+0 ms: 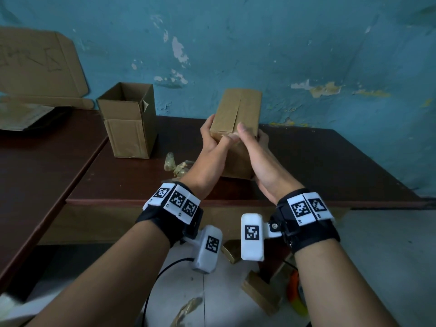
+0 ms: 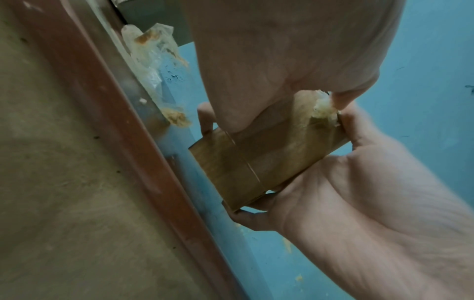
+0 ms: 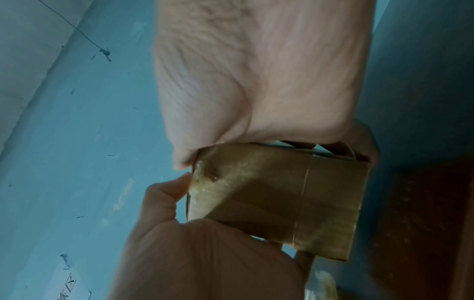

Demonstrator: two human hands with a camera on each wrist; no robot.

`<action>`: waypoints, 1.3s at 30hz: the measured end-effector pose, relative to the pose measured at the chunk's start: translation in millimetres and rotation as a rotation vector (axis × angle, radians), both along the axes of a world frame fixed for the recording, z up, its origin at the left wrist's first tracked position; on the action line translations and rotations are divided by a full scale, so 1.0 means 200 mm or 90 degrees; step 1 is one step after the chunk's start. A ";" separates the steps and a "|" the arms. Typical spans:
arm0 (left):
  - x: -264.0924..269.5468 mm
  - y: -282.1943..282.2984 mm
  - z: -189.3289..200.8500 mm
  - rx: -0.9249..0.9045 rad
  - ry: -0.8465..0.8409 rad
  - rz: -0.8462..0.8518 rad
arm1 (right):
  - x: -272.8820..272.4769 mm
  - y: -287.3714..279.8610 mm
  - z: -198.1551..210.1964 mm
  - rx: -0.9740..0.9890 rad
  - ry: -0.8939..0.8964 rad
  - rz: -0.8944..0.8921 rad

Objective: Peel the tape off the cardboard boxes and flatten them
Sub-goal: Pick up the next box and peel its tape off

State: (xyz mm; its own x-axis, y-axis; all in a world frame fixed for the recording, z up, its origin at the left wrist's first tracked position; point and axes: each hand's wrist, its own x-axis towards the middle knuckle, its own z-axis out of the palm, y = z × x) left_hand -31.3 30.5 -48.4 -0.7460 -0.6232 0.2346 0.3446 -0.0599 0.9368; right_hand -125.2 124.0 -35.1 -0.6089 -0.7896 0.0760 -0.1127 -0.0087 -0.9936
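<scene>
Head view: both hands hold the taped cardboard box (image 1: 236, 128) over the tabletop (image 1: 318, 161) — left grip (image 1: 210, 149) clasps its side, right grip (image 1: 257, 156) pinches the tape (image 2: 324, 110).

The closed box (image 1: 237, 114) stands on the table (image 1: 330, 161), between the left hand (image 1: 210, 147) and the right hand (image 1: 257, 149). An open box (image 1: 128, 121) stands to its left. Crumpled tape (image 1: 175, 165) lies between them, nearer the front edge. A flat cardboard (image 1: 40, 64) leans on the wall behind, far left.
</scene>
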 end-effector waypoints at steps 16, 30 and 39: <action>0.05 -0.07 -0.02 -0.154 -0.086 -0.032 | -0.07 -0.01 -0.03 0.081 0.144 0.000; 0.01 -0.06 -0.02 -0.099 -0.012 -0.002 | -0.07 -0.03 -0.06 0.060 0.129 0.024; 0.02 -0.07 -0.02 -0.108 -0.015 -0.018 | -0.07 -0.04 -0.06 0.094 0.063 0.054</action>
State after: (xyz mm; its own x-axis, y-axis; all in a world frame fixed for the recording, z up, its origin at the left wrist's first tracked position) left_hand -27.2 16.5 -51.6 -0.7693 -0.5549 0.3166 0.3227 0.0902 0.9422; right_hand -139.3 116.0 -46.3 -0.5356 -0.8444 0.0125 -0.2155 0.1223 -0.9688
